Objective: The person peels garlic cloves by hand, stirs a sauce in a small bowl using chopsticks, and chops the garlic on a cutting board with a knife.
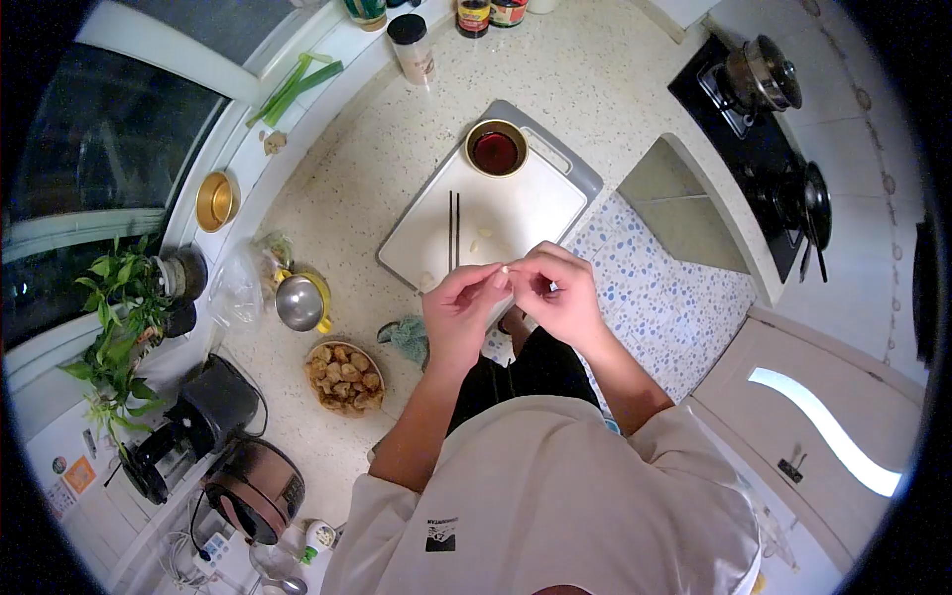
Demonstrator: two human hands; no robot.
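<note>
My left hand [463,307] and my right hand [558,297] meet over the near edge of a white cutting board [416,238] with a grey rim. Between their fingertips is a small pale piece [505,269], perhaps a garlic clove, pinched from both sides. A few pale pieces [484,234] lie on the board just beyond my hands. Two dark chopsticks [454,223] rest side by side on the board, left of those pieces. At the board's far end stands a gold-rimmed bowl [496,149] of dark red-brown liquid.
Left of my hands are a bowl of brown chunks [344,377], a teal cloth [405,339], a metal bowl [299,302] and a plastic bag [236,288]. Green onions [293,89] and a gold bowl [215,201] sit on the sill. Pots [762,74] stand on the stove at right.
</note>
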